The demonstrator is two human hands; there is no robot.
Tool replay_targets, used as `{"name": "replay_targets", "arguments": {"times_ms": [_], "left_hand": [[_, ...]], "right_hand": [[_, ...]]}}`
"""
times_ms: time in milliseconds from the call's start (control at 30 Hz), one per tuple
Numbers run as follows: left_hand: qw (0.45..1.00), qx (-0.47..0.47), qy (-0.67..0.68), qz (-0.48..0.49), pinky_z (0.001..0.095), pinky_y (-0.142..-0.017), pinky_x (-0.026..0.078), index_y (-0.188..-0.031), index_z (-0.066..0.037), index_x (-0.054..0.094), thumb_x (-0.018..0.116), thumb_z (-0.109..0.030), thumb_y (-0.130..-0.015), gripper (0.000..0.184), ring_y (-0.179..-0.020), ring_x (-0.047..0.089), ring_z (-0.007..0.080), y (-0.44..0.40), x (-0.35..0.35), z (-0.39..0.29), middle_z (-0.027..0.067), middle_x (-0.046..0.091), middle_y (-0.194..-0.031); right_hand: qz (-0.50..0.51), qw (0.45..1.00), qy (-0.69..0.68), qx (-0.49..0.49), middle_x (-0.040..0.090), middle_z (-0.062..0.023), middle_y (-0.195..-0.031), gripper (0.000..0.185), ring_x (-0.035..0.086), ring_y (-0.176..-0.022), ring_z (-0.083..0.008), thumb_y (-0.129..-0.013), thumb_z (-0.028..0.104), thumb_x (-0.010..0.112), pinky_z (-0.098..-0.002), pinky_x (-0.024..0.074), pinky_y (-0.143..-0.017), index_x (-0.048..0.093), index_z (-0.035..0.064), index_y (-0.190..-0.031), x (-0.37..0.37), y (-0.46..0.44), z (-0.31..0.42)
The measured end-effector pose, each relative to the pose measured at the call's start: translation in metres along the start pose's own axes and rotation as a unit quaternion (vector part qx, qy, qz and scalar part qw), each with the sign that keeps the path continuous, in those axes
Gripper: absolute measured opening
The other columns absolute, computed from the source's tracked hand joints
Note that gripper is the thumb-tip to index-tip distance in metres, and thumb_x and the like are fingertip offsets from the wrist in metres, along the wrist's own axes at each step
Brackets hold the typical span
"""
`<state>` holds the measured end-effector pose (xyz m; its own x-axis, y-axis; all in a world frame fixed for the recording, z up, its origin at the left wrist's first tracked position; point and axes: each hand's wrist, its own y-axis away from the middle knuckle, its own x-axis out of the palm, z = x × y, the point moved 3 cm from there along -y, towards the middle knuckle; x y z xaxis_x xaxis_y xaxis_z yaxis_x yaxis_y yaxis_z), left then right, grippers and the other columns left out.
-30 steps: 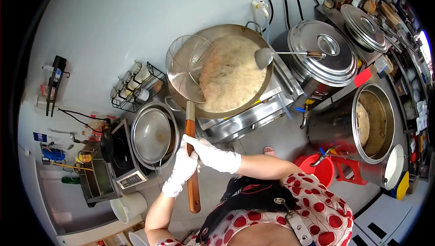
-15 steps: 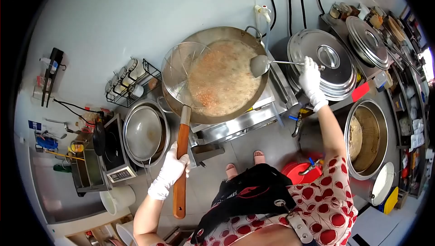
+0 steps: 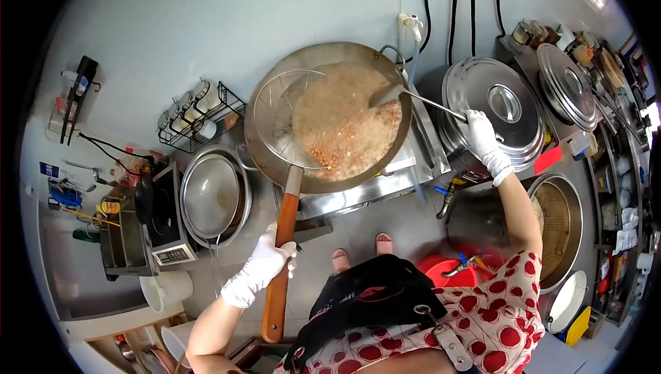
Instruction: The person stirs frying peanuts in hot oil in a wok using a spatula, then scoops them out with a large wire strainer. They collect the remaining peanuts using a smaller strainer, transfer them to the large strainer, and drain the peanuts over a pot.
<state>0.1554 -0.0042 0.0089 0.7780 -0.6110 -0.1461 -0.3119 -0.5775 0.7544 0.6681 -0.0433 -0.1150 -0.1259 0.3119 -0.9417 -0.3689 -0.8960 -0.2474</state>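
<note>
Near the wok (image 3: 323, 55), left grip (image 3: 266, 261) is clasping the strainer (image 3: 294, 181), right grip (image 3: 485, 141) (also closed) the spatula (image 3: 421, 98). Stirring is apparently calling for steady sweeps.

Place: a working kitchen, seemingly commercial in scale
Stove (image 3: 344, 200): stainless steel, under a very wide wok (image 3: 295, 61) of bubbling liquid
Tools: long-handled strainer (image 3: 272, 114), metal spatula (image 3: 387, 94)
Big pot (image 3: 475, 85): steel, lidded, tap (image 3: 447, 202) below
Rack (image 3: 196, 123): wire, holding jars
Shelves (image 3: 616, 198): crowded, at far right
Clothing: black apron (image 3: 382, 291)
</note>
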Motion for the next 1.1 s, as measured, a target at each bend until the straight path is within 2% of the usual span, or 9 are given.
{"name": "replay_targets", "arguments": {"times_ms": [167,333,733,767,800,933,1000,1067,1100], "left_hand": [[0.997,-0.018,0.068,0.015,0.0328,-0.045,0.044,-0.115,-0.003,0.037,0.050,0.003,-0.088,0.031,-0.052,0.049,0.0157,0.001,0.013,0.000,0.0087,0.049,-0.075],[0.996,-0.025,0.080,0.040,0.0321,-0.046,0.044,-0.120,-0.003,0.036,0.050,0.002,-0.089,0.035,-0.053,0.049,0.0159,0.012,0.010,-0.002,0.0088,0.050,-0.075],[0.967,-0.024,0.231,0.099,0.0329,-0.048,0.044,-0.116,-0.004,0.039,0.049,0.002,-0.091,0.028,-0.057,0.049,0.0167,-0.012,0.038,0.005,0.0084,0.049,-0.077],[0.965,-0.021,0.239,0.108,0.0327,-0.048,0.044,-0.114,-0.004,0.039,0.049,0.001,-0.091,0.025,-0.057,0.049,0.0166,-0.014,0.041,0.005,0.0082,0.049,-0.076],[0.962,-0.017,0.247,0.118,0.0325,-0.049,0.044,-0.111,-0.005,0.040,0.049,0.000,-0.091,0.023,-0.057,0.048,0.0164,-0.017,0.043,0.008,0.0079,0.049,-0.076],[0.943,-0.028,0.293,0.156,0.0320,-0.050,0.043,-0.109,-0.006,0.041,0.050,-0.003,-0.092,0.019,-0.057,0.047,0.0159,-0.020,0.039,0.019,0.0076,0.049,-0.076],[0.941,-0.036,0.296,0.159,0.0311,-0.049,0.042,-0.110,-0.006,0.043,0.051,-0.006,-0.093,0.019,-0.057,0.047,0.0152,-0.020,0.042,0.019,0.0071,0.049,-0.076],[0.942,-0.043,0.296,0.152,0.0300,-0.049,0.041,-0.116,-0.004,0.045,0.052,-0.009,-0.093,0.024,-0.056,0.045,0.0142,-0.022,0.050,0.017,0.0063,0.049,-0.075],[0.939,-0.035,0.301,0.159,0.0293,-0.049,0.040,-0.113,-0.003,0.046,0.053,-0.010,-0.093,0.022,-0.057,0.045,0.0138,-0.023,0.053,0.018,0.0055,0.049,-0.075]], "right_hand": [[-0.021,0.996,-0.080,-0.026,0.065,-0.0241,-0.086,0.039,0.064,-0.081,-0.0388,-0.083,0.027,0.068,-0.0442,0.0506,-0.072,0.056,-0.0025,-0.106,-0.031,-0.018,0.063],[0.070,0.982,-0.172,0.039,0.061,-0.0291,-0.106,0.053,0.059,-0.102,-0.0416,-0.081,0.022,0.071,-0.0430,0.0477,-0.087,0.051,-0.0080,-0.119,-0.036,-0.031,0.093],[0.096,0.983,-0.120,0.098,0.062,-0.0263,-0.078,0.030,0.064,-0.078,-0.0404,-0.086,0.021,0.066,-0.0436,0.0500,-0.072,0.054,-0.0070,-0.089,-0.012,-0.021,0.129],[0.186,0.939,-0.211,0.198,0.061,-0.0234,-0.072,0.032,0.065,-0.065,-0.0340,-0.088,0.023,0.065,-0.0411,0.0512,-0.062,0.053,-0.0072,-0.086,-0.012,-0.020,0.132],[0.201,0.936,-0.215,0.192,0.060,-0.0193,-0.068,0.033,0.063,-0.054,-0.0258,-0.089,0.024,0.064,-0.0378,0.0505,-0.053,0.054,-0.0077,-0.086,-0.004,-0.019,0.134],[0.196,0.914,-0.270,0.230,0.059,-0.0139,-0.050,0.049,0.063,-0.052,-0.0270,-0.092,0.029,0.060,-0.0381,0.0504,-0.057,0.061,-0.0040,-0.056,0.007,-0.010,0.149],[0.234,0.843,-0.380,0.301,0.056,-0.0071,-0.053,0.035,0.054,-0.046,-0.0182,-0.095,0.022,0.056,-0.0348,0.0454,-0.047,0.058,-0.0040,-0.072,0.008,-0.006,0.158],[0.179,0.770,-0.511,0.338,0.053,-0.0046,-0.060,0.024,0.052,-0.047,-0.0152,-0.095,0.018,0.055,-0.0310,0.0442,-0.042,0.052,-0.0046,-0.087,0.015,0.003,0.174],[0.183,0.768,-0.517,0.330,0.051,-0.0039,-0.065,0.021,0.051,-0.046,-0.0143,-0.095,0.015,0.055,-0.0289,0.0439,-0.039,0.049,-0.0049,-0.096,0.015,0.006,0.181]]}}
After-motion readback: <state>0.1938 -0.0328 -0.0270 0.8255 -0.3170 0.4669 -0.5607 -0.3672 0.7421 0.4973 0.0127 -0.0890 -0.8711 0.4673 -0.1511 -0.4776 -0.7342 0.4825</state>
